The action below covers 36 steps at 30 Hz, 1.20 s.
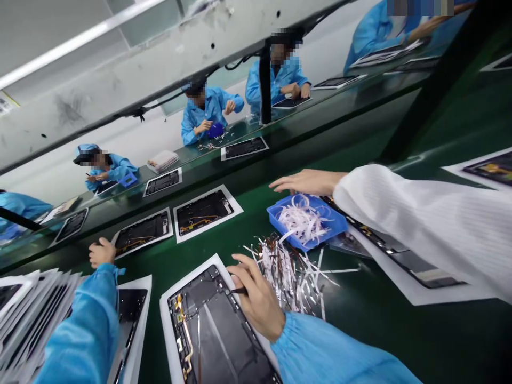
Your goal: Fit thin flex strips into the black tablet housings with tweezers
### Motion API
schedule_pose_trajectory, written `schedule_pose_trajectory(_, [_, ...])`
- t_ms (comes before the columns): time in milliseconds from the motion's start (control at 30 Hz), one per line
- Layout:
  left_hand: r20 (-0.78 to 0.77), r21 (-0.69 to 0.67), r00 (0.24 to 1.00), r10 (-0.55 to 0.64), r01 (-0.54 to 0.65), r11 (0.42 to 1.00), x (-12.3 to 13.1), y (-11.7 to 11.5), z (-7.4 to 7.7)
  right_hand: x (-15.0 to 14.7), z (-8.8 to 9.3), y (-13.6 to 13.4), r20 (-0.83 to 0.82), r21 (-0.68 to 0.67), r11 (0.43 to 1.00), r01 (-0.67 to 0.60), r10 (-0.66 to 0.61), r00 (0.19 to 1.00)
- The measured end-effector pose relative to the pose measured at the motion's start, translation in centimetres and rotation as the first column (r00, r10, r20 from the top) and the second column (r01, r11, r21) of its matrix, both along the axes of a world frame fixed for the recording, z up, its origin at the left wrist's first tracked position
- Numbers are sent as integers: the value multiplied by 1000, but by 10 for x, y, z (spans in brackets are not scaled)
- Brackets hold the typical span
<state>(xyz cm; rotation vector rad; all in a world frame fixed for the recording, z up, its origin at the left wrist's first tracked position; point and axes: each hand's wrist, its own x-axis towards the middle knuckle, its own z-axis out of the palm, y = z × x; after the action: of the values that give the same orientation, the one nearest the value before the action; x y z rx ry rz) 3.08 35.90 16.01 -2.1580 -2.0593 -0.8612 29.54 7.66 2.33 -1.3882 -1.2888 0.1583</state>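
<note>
My left hand (103, 253) reaches out at the left, its curled fingers at the near-left corner of an opened tablet (142, 233) on a white sheet. Part of that grip is hidden. My right hand (256, 296) is closed around a dark, pointed tool that looks like tweezers (239, 291). It rests over the right edge of another opened tablet (216, 325) in front of me, which shows black inner panels and orange flex cables. Just right of this hand lies a heap of silvery and white strips (290, 274).
A co-worker's white-sleeved hand (308, 182) extends over a blue tray (338, 223) of white strips. Stacked tablets with sheets (36, 314) stand at left. Another tablet (206, 212) lies on the green surface (256, 213). Several people in blue work across the line, behind a black post (265, 82).
</note>
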Motion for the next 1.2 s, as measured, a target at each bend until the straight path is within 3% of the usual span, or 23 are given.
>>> schedule_pose_trajectory(133, [34, -17, 999, 19, -18, 1000, -11, -3, -10, -1, -3, -2, 16, -32, 999, -33, 33, 999])
schedule_pose_trajectory(233, [43, -97, 992, -120, 123, 988, -13, -34, -18, -3, -5, -4, 34, -117, 988, -98, 102, 994])
schedule_pose_trajectory(300, [48, -163, 962, -270, 274, 948, -12, -77, -30, -3, -6, -7, 38, -183, 972, -145, 155, 987])
schedule_pose_trajectory(400, [47, -230, 900, -433, 431, 872, -6, -167, -55, -6, -7, -10, 43, -258, 941, -220, 239, 970])
schedule_pose_trajectory(500, [73, -293, 877, -475, 474, 830, -3, -255, -84, -11, -7, -14, 66, -289, 911, -292, 324, 944])
schedule_pose_trajectory(600, [118, -298, 905, -408, 424, 855, -3, -302, -113, -15, -9, -17, 110, -286, 898, -336, 379, 919])
schedule_pose_trajectory(667, [150, -281, 927, -343, 373, 884, -2, -309, -128, -17, -11, -17, 148, -281, 896, -344, 394, 907])
schedule_pose_trajectory(800, [202, -271, 943, -265, 314, 910, 4, -294, -142, -21, -13, -20, 221, -287, 900, -328, 395, 892])
schedule_pose_trajectory(967, [225, -326, 944, -240, 305, 895, 10, -283, -145, -25, -11, -25, 299, -333, 888, -318, 419, 858])
schedule_pose_trajectory(1200, [233, -344, 937, -259, 328, 880, 11, -289, -145, -29, -5, -14, 369, -470, 820, -326, 518, 772])
